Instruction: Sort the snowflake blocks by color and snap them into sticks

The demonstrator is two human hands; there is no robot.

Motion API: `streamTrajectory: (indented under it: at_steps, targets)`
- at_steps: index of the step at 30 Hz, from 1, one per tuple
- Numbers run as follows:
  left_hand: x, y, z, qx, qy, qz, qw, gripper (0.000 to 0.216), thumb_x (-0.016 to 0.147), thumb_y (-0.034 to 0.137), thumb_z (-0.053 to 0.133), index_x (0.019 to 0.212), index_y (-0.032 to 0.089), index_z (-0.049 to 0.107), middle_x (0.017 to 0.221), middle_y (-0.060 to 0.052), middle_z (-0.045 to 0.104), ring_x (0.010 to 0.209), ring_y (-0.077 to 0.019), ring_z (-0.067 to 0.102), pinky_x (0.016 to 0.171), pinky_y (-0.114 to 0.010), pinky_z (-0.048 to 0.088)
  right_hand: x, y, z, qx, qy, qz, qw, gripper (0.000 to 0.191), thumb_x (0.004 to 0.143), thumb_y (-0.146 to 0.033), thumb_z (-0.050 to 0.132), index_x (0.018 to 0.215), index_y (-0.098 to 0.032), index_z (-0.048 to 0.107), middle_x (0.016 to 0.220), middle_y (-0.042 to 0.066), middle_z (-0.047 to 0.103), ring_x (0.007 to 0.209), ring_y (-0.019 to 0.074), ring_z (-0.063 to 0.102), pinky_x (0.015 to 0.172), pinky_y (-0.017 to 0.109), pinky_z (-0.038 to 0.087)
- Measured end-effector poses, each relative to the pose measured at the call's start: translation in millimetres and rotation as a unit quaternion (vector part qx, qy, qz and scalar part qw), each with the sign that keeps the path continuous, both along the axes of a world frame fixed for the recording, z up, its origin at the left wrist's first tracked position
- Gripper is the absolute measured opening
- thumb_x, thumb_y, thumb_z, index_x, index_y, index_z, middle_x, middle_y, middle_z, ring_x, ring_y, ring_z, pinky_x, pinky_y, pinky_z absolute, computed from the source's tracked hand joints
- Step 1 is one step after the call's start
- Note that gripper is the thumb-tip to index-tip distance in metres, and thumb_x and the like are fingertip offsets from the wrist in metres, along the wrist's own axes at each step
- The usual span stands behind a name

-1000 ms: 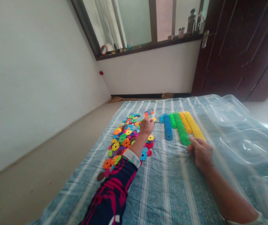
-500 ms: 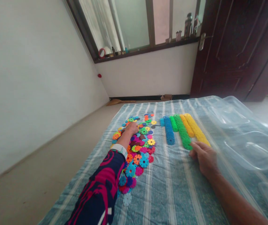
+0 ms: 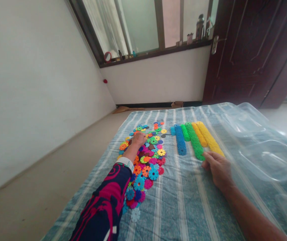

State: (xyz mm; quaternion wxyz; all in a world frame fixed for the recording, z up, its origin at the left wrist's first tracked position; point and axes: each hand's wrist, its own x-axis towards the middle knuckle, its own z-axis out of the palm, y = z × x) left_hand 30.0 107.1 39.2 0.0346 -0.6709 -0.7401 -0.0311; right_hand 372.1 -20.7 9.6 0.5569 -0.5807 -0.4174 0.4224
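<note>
A pile of colourful notched plastic discs [image 3: 146,171] spreads over the left half of the striped cloth. My left hand [image 3: 138,138] is at the far part of this pile, fingers curled closed; whatever is between them is hidden. To the right lie overlapping rows of the same discs, sorted by colour: a blue row [image 3: 180,142], a long green row [image 3: 193,142] and a yellow row [image 3: 211,140], with shorter rows beside them. My right hand [image 3: 217,167] rests by the near end of the long green row. Its fingers are pressed together at the last green disc, their tips partly hidden.
Clear plastic containers [image 3: 271,159] stand on the right side of the striped cloth [image 3: 168,207]. Beyond the table are a window ledge [image 3: 156,53] with small items and a dark red door [image 3: 246,53]. A white wall [image 3: 33,83] rises at the left.
My left hand has shifted very slightly to the left and nearer over the pile. The right hand stays at the end of the green row. The view has moved a little.
</note>
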Motion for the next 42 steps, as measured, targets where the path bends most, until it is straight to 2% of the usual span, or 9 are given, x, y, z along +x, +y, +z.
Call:
streamTrajectory:
  at_steps: [8, 15, 19, 24, 28, 30, 33, 37, 42]
  targets:
    - [-3, -1, 1.2, 0.001, 0.012, 0.002, 1.000, 0.034, 0.079, 0.029, 0.053, 0.107, 0.021, 0.069, 0.107, -0.010, 0.069, 0.103, -0.0236, 0.063, 0.088, -0.030, 0.048, 0, 1, -1.7, 0.004, -0.007, 0.003, 1.000, 0.032, 0.068, -0.048, 0.062, 0.058, -0.018, 0.060, 0.042, -0.003, 0.054, 0.042, 0.0104, 0.044, 0.046, 0.023, 0.036]
    - [-1, 4, 1.4, -0.012, -0.002, 0.019, 1.000, 0.024, 0.076, 0.025, 0.055, 0.090, 0.023, 0.074, 0.099, -0.006, 0.073, 0.101, -0.0219, 0.064, 0.086, -0.027, 0.048, 0, 1, -4.4, 0.001, -0.003, 0.004, 1.000, 0.031, 0.068, -0.048, 0.063, 0.064, -0.017, 0.063, 0.043, -0.003, 0.055, 0.042, 0.0107, 0.044, 0.046, 0.023, 0.035]
    - [-2, -2, 2.8, 0.020, -0.023, 0.023, 0.999, 0.027, 0.082, 0.027, 0.048, 0.082, 0.018, 0.074, 0.096, -0.010, 0.073, 0.098, -0.0221, 0.065, 0.084, -0.026, 0.047, -1, 0, -2.1, 0.001, -0.001, 0.001, 1.000, 0.031, 0.067, -0.048, 0.063, 0.063, -0.017, 0.063, 0.043, -0.003, 0.054, 0.041, 0.0107, 0.043, 0.044, 0.023, 0.034]
    - [2, -16, 17.5, 0.082, -0.064, 0.053, 0.993, 0.033, 0.085, 0.023, 0.041, 0.082, 0.015, 0.073, 0.088, -0.010, 0.073, 0.090, -0.0206, 0.065, 0.075, -0.024, 0.046, 0, -1, -1.1, 0.003, -0.024, 0.009, 1.000, 0.031, 0.069, -0.048, 0.061, 0.061, -0.018, 0.062, 0.042, -0.003, 0.053, 0.040, 0.0113, 0.043, 0.044, 0.024, 0.034]
    - [36, -39, 20.1, 0.109, -0.141, 0.014, 0.984, 0.032, 0.084, 0.031, 0.044, 0.083, 0.016, 0.072, 0.070, 0.000, 0.069, 0.070, -0.0142, 0.063, 0.063, -0.020, 0.045, -5, -2, -4.2, 0.057, -0.091, 0.025, 0.994, 0.030, 0.072, -0.046, 0.059, 0.064, -0.018, 0.064, 0.043, -0.003, 0.052, 0.042, 0.0127, 0.047, 0.048, 0.025, 0.037]
    - [65, -56, 15.2, 0.123, -0.273, -0.042, 0.953, 0.029, 0.081, 0.034, 0.048, 0.077, 0.016, 0.071, 0.060, 0.002, 0.064, 0.059, -0.0123, 0.058, 0.058, -0.021, 0.043, -10, -2, -6.9, 0.095, -0.114, 0.037, 0.988, 0.029, 0.072, -0.046, 0.059, 0.069, -0.018, 0.066, 0.044, -0.004, 0.052, 0.043, 0.0126, 0.047, 0.049, 0.025, 0.038]
    - [111, -83, 6.1, 0.100, -0.397, -0.132, 0.903, 0.025, 0.077, 0.036, 0.055, 0.070, 0.016, 0.069, 0.061, 0.002, 0.063, 0.059, -0.0114, 0.056, 0.057, -0.021, 0.043, -17, -3, -11.7, 0.134, -0.134, 0.066, 0.980, 0.031, 0.075, -0.046, 0.057, 0.079, -0.017, 0.068, 0.047, -0.005, 0.051, 0.043, 0.0117, 0.046, 0.048, 0.024, 0.037]
    - [152, -107, -1.3, 0.060, -0.443, -0.214, 0.869, 0.023, 0.077, 0.033, 0.057, 0.066, 0.016, 0.069, 0.066, 0.000, 0.066, 0.065, -0.0124, 0.058, 0.062, -0.022, 0.043, -22, -4, -13.8, 0.139, -0.129, 0.108, 0.976, 0.032, 0.079, -0.044, 0.055, 0.088, -0.016, 0.068, 0.045, -0.007, 0.048, 0.041, 0.0106, 0.044, 0.046, 0.023, 0.036]
    - [164, -113, -8.5, 0.048, -0.451, -0.253, 0.855, 0.023, 0.078, 0.034, 0.058, 0.067, 0.017, 0.070, 0.069, -0.002, 0.066, 0.068, -0.0129, 0.059, 0.065, -0.023, 0.044, -25, -5, -7.8, 0.149, -0.127, 0.122, 0.973, 0.028, 0.079, -0.044, 0.056, 0.076, -0.018, 0.067, 0.047, -0.006, 0.048, 0.044, 0.0097, 0.044, 0.047, 0.022, 0.036]
